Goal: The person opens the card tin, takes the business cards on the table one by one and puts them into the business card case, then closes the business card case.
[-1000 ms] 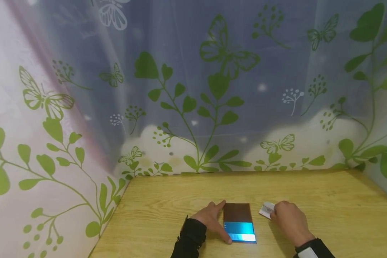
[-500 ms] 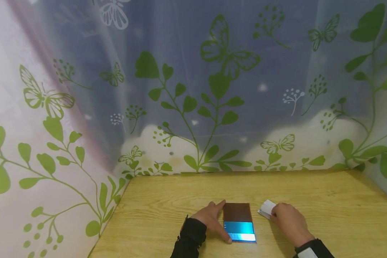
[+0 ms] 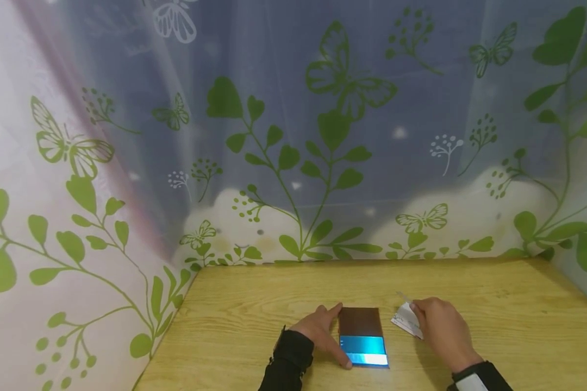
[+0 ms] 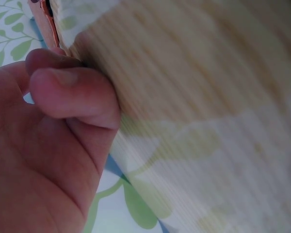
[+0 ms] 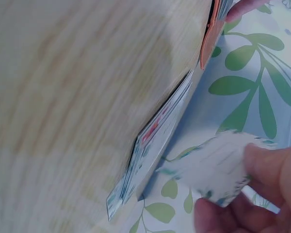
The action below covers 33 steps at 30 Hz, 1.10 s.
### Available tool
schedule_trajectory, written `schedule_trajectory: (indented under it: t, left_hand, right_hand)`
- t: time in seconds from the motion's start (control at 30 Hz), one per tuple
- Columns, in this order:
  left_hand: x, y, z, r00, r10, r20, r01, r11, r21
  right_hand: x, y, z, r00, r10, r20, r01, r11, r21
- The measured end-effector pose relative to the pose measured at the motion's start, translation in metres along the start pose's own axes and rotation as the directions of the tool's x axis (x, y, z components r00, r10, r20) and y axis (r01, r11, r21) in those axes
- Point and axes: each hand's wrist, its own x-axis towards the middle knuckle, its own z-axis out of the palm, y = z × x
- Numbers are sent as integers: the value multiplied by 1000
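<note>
A flat brown booklet [image 3: 360, 321] with a shiny blue and white lower part lies on the wooden table. My left hand [image 3: 320, 332] rests at its left side, index finger at the top corner and thumb at the bottom corner; the other fingers are bent against the table in the left wrist view. To the booklet's right is a small stack of thin white cards [image 3: 405, 321], with red and green print on the edges in the right wrist view. Above it my right hand [image 3: 442, 331] pinches one thin white card [image 5: 211, 167] with a patterned border, blurred by motion.
Wood-grain table [image 3: 254, 288] runs back to a patterned curtain [image 3: 274, 163] with green leaves and butterflies. The same cloth hangs close on the left [image 3: 93, 228] and at the right.
My right hand has risen slightly from the stack and now pinches a single thin card apart from it. The left hand and the booklet have stayed in place.
</note>
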Motion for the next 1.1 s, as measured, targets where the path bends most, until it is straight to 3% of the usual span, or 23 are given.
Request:
schedule_trajectory:
  t: [0.27,0.47,1.1]
  left_hand:
    - [3,-1,2,1000,2,-6,-2,1000,12]
    - [2,-1,1,1000,3,3,-3,1000,9]
    - [2,0,1,1000,0,-14,1,1000,21]
  right_hand:
    - [2,-2,4,999,-27,-19,28,997,66]
    - [1,-3,9,999,3,33,-8,989,148]
    - [-4,-21,28,983,-59,176,-18,913,407]
